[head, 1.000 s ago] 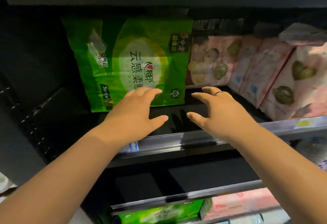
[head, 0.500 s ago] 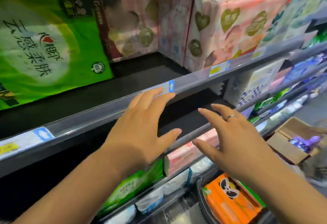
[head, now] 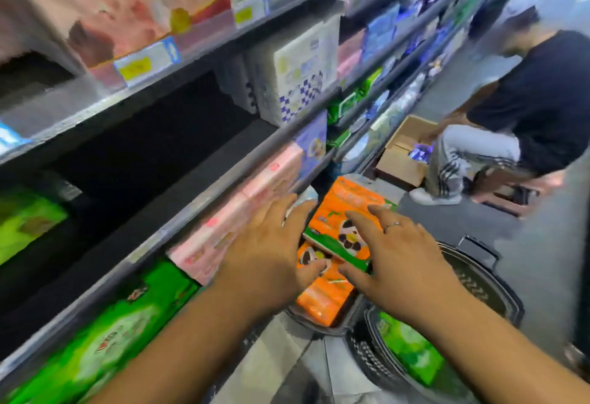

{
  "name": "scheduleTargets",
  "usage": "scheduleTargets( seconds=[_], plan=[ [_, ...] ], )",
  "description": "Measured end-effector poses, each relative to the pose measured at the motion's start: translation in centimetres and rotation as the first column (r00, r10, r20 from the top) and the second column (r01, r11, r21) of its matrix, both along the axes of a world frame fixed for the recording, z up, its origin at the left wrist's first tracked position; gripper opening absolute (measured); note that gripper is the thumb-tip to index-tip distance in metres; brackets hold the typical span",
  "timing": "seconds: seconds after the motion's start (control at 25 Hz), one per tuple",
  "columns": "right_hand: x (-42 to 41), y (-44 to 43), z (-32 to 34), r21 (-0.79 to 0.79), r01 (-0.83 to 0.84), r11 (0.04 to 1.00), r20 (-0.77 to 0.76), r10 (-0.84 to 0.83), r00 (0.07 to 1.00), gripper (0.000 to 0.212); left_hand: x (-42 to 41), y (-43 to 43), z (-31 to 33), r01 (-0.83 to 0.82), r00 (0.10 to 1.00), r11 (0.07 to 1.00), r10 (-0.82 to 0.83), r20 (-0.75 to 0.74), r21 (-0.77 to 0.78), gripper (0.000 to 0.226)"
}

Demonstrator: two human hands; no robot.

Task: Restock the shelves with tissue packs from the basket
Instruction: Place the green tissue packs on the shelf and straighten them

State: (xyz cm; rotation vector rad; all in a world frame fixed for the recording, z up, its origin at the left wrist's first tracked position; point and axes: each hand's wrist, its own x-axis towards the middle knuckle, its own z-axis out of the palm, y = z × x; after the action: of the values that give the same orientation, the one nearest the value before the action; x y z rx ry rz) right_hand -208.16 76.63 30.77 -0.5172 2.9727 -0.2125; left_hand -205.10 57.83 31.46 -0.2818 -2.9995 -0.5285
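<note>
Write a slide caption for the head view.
Left hand and right hand reach toward orange packs in the basket beside shelves.

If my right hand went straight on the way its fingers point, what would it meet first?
Most likely the top orange tissue pack in the basket; your right hand hovers open just above it, though depth is unclear.

Bright, even light; heavy motion blur throughout.
</note>
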Motion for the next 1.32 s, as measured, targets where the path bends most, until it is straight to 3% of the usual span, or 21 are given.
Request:
scheduleTargets(
  seconds=[0.28, 0.44, 0.76, 1.08, 1.32],
  plan=[
    [-0.6, 12.3, -6.5, 0.043, 0.189, 0.981, 0.221, -0.194, 0.956, 0.082, -5.0, 12.9, -6.5, 0.225, 0.952, 0.973, -0.210, 0.221, -0.045, 0.084],
    [0.4, 16.8, -11.2, 0.042, 0.340, 0.939, 0.395, -0.328, 0.858, 0.080, -6.9, 17.5, -11.2, 0.352, 0.887, 0.935, -0.319, 0.334, -0.042, 0.082],
    [0.5, 21.4, -19.6, 0.177, 0.508, 0.843, 0.521, -0.519, 0.678, 0.080, -10.9, 23.4, -21.8, 0.501, 0.710, 0.865, -0.438, 0.552, 0.042, 0.083],
    [-4.2, 24.7, -32.5, 0.234, 0.568, 0.789, 0.577, -0.583, 0.571, 0.083, -15.3, 27.3, -35.4, 0.489, 0.618, 0.864, -0.441, 0.651, 0.121, 0.084],
    [-9.2, 29.0, -47.8, 0.231, 0.458, 0.858, 0.650, -0.487, 0.584, 0.086, -16.2, 31.4, -48.9, 0.255, 0.566, 0.958, -0.259, 0.783, 0.132, 0.083]
  ],
)
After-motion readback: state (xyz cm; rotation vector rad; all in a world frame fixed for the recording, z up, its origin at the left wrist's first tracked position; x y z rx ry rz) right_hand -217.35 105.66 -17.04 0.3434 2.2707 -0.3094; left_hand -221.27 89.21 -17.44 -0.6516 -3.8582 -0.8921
